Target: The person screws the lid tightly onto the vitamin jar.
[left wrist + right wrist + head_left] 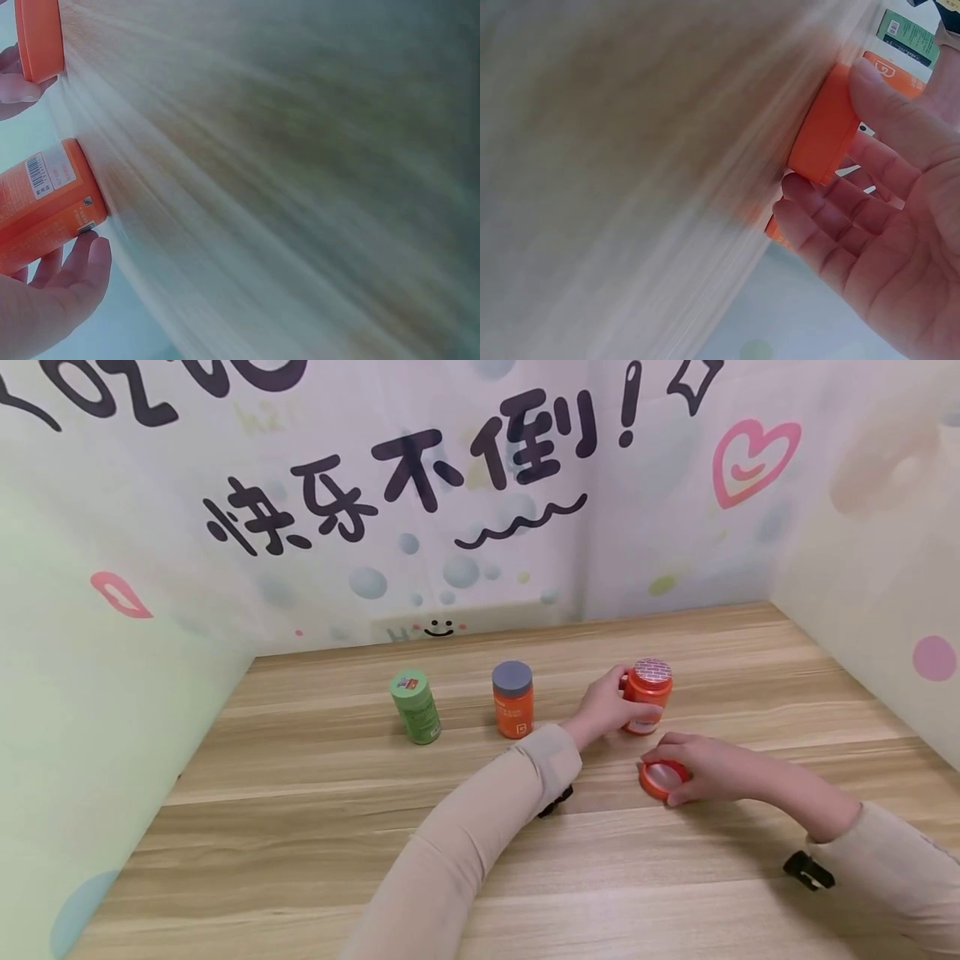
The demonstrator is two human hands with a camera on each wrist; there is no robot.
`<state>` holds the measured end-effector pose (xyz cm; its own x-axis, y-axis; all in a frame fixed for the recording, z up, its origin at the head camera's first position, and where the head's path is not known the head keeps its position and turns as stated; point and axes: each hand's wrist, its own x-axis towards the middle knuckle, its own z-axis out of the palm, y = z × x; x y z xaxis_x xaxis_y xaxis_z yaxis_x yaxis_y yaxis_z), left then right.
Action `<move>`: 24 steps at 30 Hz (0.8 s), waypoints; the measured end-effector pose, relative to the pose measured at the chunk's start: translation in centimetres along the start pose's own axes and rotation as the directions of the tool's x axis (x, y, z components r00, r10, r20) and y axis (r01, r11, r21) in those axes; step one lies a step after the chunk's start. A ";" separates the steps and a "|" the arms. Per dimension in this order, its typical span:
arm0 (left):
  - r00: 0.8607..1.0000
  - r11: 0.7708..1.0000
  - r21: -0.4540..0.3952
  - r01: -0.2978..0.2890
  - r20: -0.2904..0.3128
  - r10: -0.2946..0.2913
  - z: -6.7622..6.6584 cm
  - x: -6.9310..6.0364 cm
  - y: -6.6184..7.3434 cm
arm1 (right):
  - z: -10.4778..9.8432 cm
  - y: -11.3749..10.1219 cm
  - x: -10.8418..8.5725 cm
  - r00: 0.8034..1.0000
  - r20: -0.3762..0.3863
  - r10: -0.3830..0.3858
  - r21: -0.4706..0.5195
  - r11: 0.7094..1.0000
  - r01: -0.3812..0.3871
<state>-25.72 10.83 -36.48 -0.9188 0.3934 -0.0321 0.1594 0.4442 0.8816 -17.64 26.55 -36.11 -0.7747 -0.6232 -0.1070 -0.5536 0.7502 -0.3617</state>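
Note:
An uncapped orange-red jar [648,692] stands upright on the table, its top covered by a brick-patterned seal. Fingers and thumb of my left hand [603,706] grip it from the left side. In the left wrist view the jar [56,199] shows a barcode label beside the left hand [56,300]. Nearer to me, the right hand [712,768] pinches the jar's red lid [663,779] by its rim. The lid lies with its hollow side up at table level. From the right wrist, the lid [825,127] sits between thumb and fingers.
Left of the hands stand two closed jars, an orange one with a grey lid [513,700] and a green one [416,707]. The wooden table [300,843] meets a printed cloth wall [450,577] behind, with further walls at both sides.

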 end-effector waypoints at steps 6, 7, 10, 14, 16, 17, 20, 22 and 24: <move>1.000 0.999 0.039 0.005 -0.019 -0.004 -0.3 -0.3 0.2 | -0.1 -0.2 0.0 1.000 0.008 0.009 0.009 1.000 -0.009; 1.000 0.999 0.038 0.005 -0.019 -0.004 -0.4 -0.3 0.2 | -0.1 -0.2 0.0 1.000 0.010 0.010 0.012 1.000 -0.010; 1.000 0.999 0.037 0.004 -0.018 -0.003 -0.7 -0.5 0.1 | -0.1 -0.3 0.0 1.000 0.012 0.013 0.015 1.000 -0.013; 1.000 0.999 0.036 0.012 -0.015 -0.011 -1.5 -0.9 -0.3 | 0.0 -0.3 0.2 1.000 0.009 0.008 0.007 1.000 -0.008; 1.000 1.000 0.025 0.019 -0.008 -0.019 -2.0 -1.4 -0.4 | 0.0 -0.3 0.2 1.000 0.006 0.005 0.005 1.000 -0.005; 1.000 1.000 0.022 0.022 -0.003 -0.022 -2.2 -1.7 -0.4 | 0.0 -0.3 0.2 1.000 0.004 0.005 0.005 1.000 -0.005; 0.999 0.999 0.019 0.030 0.019 -0.030 -2.9 -2.6 -0.4 | 0.0 -0.3 0.1 1.000 0.000 -0.004 -0.002 1.000 0.004; 0.999 0.999 0.022 0.034 0.040 -0.035 -3.4 -3.2 -0.5 | -0.1 -0.4 0.1 1.000 0.001 -0.001 -0.002 1.000 0.001; 0.997 0.999 0.034 0.040 0.059 -0.042 -3.8 -3.7 -0.8 | -0.2 -0.5 0.1 1.000 0.005 0.002 -0.003 1.000 -0.002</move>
<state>-23.80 5.98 -35.25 -0.9016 0.4216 -0.0966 0.1349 0.4863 0.8633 -17.55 26.16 -35.80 -0.7744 -0.6226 -0.1129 -0.5527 0.7524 -0.3585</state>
